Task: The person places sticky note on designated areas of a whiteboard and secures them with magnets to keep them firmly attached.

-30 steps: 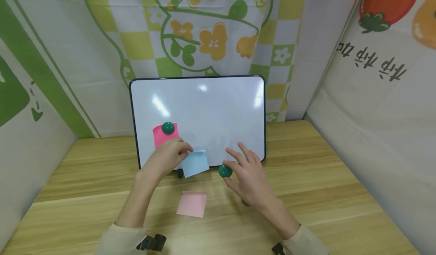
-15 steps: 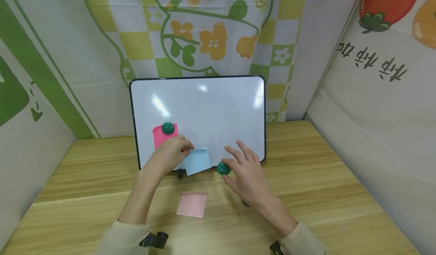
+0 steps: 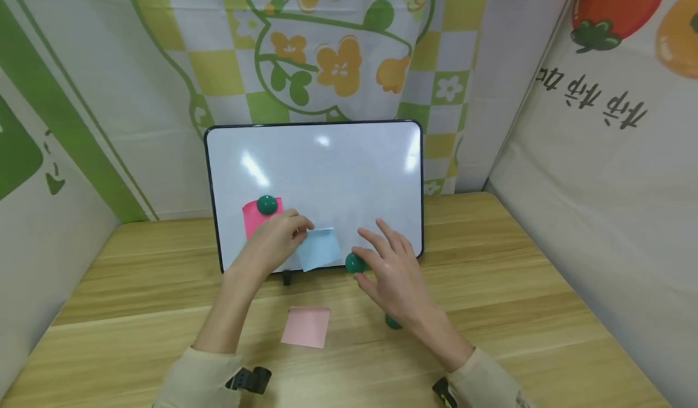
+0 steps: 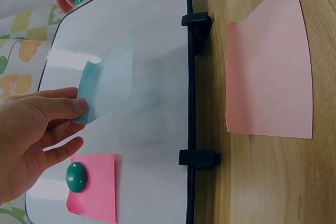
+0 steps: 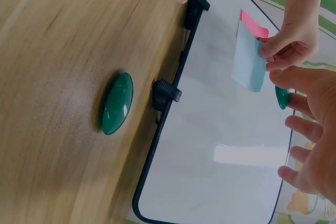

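My left hand [image 3: 272,241] pinches a light blue sticky note [image 3: 320,248] by its upper left corner, thumb against forefinger, in front of the whiteboard [image 3: 349,177]. To the right, my right hand [image 3: 395,274] holds a round green magnet [image 3: 355,263] between thumb and forefinger, with the other fingers spread. In the right wrist view that magnet [image 5: 282,97] is partly covered by the thumb. A bright pink sticky note [image 4: 100,190] hangs on the board's left side under another green magnet [image 4: 76,177]. The left hand covers its lower part in the head view.
A pale pink sticky note [image 3: 306,327] lies on the wooden table [image 3: 136,323] before the board. Another green magnet [image 5: 118,103] rests on the table, partly behind the right wrist in the head view. Black clips [image 4: 198,158] support the board's lower edge.
The left hand has lifted the blue note up and slightly right, so it now overlaps the whiteboard more. The right hand has moved slightly up and left with its magnet.
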The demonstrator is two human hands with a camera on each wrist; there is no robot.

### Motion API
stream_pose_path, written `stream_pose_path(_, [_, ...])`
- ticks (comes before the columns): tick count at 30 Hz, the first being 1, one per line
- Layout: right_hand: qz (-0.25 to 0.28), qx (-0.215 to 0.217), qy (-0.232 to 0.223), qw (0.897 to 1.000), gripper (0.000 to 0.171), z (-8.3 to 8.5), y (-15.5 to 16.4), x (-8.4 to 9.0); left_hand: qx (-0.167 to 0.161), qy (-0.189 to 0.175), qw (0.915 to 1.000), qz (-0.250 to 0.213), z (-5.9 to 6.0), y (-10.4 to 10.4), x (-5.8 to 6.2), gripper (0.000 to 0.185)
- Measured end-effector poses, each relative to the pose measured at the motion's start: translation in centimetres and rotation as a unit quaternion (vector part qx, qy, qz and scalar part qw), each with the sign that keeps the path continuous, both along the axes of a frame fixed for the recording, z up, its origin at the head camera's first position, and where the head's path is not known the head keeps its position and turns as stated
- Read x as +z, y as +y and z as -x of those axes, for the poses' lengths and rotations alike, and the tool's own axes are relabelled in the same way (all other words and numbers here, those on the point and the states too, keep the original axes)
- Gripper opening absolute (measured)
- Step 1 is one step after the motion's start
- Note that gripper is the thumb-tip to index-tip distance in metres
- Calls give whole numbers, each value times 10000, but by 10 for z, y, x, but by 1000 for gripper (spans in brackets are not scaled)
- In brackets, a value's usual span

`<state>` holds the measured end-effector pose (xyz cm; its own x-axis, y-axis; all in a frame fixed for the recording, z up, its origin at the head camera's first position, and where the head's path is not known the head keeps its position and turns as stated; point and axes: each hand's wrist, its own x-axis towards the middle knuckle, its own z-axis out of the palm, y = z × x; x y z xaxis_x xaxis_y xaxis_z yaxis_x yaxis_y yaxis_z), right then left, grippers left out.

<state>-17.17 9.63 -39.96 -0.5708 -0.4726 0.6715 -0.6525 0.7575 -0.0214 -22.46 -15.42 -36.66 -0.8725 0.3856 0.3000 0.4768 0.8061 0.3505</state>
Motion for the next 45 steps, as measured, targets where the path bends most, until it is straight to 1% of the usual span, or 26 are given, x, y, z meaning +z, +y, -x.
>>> stream_pose_path(4, [-7,2,75,10000,45,1,-1,1,-35,181,9998,-84,2,0,1,18])
stream_pose_path(10, [-11,-12,150,9999,44,5,-3,1,-7,240,9996,-179,4,1,4,28])
stream_pose_path(16, [-33,-61,180,9998,43,9,-4,2,-14,415,9990,-184,7,3,3,25])
stream_pose_path(21, [54,55,155,9999,42,12,-8,5,61,369,9991,-209,8,2,4,28])
stream_pose_path(24, [-3,96,129,9999,41,15,-11,6,77,376,9991,-204,8,0,5,30])
stream_pose_path(29, [-151,28,203,9997,40,18,-14,6,-53,543,9984,-157,9,-3,5,32])
stream_pose_path(33, [-124,38,279,9995,39,21,-15,6,-73,664,9976,-186,11,-5,7,33])
stream_pose_path(40, [-115,35,350,9993,41,27,-18,6,-99,668,9976,-147,14,-3,7,33])
stream_pose_path(45, [-183,-85,230,9995,39,30,-21,3,-86,693,9975,-63,18,-1,6,32])
